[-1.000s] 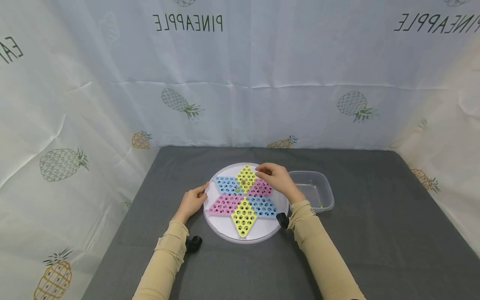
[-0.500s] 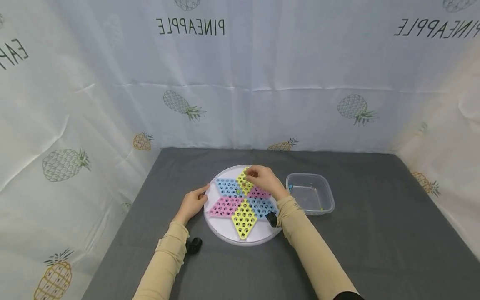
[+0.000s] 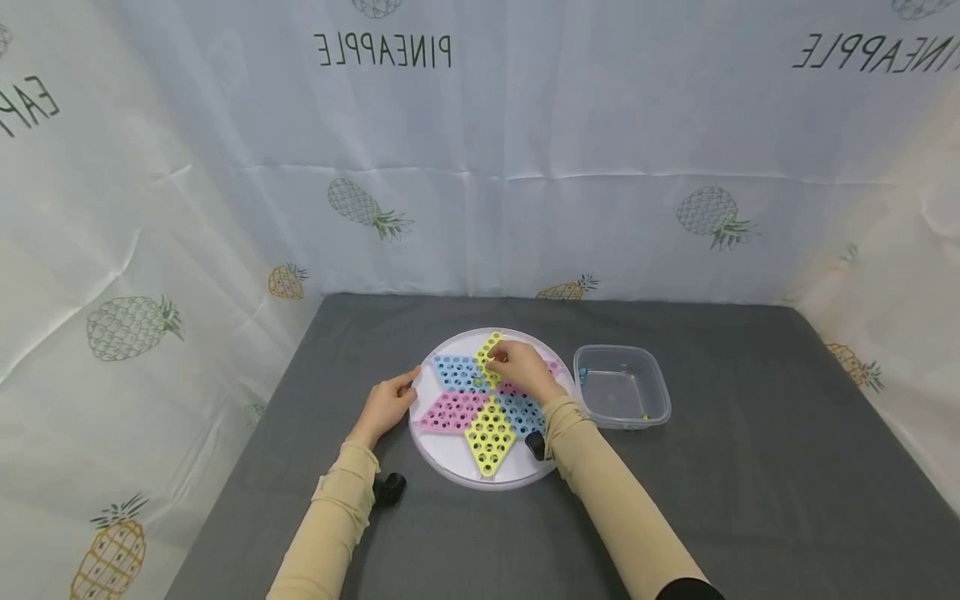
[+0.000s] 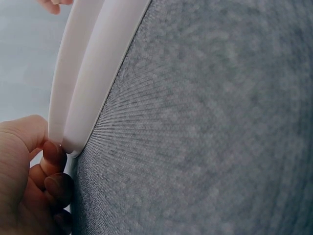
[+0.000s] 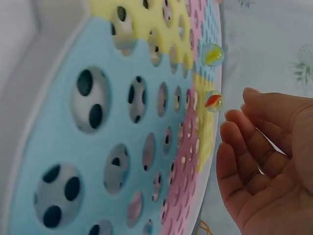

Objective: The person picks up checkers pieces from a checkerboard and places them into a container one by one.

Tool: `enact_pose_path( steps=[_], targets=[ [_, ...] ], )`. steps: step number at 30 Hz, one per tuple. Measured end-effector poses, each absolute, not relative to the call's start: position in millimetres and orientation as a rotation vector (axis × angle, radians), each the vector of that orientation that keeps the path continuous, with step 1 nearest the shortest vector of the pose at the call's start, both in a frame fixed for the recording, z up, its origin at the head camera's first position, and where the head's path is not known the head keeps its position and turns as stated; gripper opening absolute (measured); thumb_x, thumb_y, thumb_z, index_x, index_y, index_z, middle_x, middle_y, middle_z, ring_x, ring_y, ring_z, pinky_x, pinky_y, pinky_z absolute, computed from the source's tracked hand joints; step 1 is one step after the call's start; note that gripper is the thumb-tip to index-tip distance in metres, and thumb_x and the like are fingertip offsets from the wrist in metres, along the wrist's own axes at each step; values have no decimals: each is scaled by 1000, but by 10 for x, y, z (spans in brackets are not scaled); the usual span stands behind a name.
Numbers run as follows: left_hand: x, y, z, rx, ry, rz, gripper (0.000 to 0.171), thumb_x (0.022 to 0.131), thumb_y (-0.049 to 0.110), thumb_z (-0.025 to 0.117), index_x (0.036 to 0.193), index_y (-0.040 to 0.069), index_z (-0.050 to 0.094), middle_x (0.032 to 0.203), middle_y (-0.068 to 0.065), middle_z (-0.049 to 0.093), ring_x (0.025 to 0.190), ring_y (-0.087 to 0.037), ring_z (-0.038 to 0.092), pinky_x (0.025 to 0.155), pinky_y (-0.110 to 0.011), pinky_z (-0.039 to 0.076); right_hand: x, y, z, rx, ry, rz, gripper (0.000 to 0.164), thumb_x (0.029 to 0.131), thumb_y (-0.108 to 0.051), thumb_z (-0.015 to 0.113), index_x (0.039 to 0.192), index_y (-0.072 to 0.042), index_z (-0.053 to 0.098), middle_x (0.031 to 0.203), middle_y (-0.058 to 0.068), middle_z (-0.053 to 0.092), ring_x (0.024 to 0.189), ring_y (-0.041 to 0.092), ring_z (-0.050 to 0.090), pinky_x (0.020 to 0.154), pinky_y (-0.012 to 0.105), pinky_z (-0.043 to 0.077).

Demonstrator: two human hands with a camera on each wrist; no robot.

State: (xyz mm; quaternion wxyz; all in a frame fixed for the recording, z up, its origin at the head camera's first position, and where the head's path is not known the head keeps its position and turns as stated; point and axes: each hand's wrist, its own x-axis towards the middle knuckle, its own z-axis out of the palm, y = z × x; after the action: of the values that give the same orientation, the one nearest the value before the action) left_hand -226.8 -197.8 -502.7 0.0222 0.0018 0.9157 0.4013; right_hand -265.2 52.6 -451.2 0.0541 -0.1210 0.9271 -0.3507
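A round white Chinese checkers board (image 3: 442, 462) with a blue, pink and yellow star of holes lies on the table. At its left rim, my left hand (image 3: 386, 407) grips the edge; some fingers are curled at the underside in the left wrist view. My right hand (image 3: 521, 367) is over the far yellow point. Its thumb and fingers are apart, with nothing seen between them in the right wrist view. Right by those fingertips sits a clear marble with an orange-red swirl (image 5: 213, 101). Another marble, with a yellow-green swirl (image 5: 212, 55), sits on the blue section.
To the board's right stands a clear plastic box (image 3: 660, 392). Inside it are a small blue piece (image 3: 582, 375) at the left wall and a small yellow-green one (image 3: 645, 417) near the front. A grey cloth (image 3: 750, 467) covers the table, and a pineapple-print curtain (image 3: 600, 125) hangs behind.
My right hand has moved left and slightly nearer across the board's far point, bringing the box's left side into view. The left hand has stayed at the rim.
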Motion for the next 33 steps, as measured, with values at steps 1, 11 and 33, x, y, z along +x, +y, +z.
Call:
enact_pose_path(
  steps=[1,11,33],
  targets=[
    [-2270,-1977,-5028,5,2838,1240,48,88,15,49,136,12,49,55,3,32,49,-10,26,49,-25,26,-2654,521,-4525,-364,2811,-1059,24,88,-19,62,107,-6,68,97,7,66,87,17,60,79,33,49],
    [-2295,-1981,-5011,-12,2794,1243,47,90,18,50,137,17,48,55,2,32,50,-10,25,49,-25,27,-2701,515,-4624,-348,2804,-984,27,89,-19,59,111,-6,67,94,7,65,72,12,55,67,26,46],
    [-2297,-1975,-5042,-49,2789,1252,47,90,18,51,136,19,49,57,1,34,52,-12,28,51,-26,28,-2714,515,-4751,-293,2834,-1096,19,87,-22,62,99,-9,69,87,5,62,70,14,53,66,28,44]
  ],
)
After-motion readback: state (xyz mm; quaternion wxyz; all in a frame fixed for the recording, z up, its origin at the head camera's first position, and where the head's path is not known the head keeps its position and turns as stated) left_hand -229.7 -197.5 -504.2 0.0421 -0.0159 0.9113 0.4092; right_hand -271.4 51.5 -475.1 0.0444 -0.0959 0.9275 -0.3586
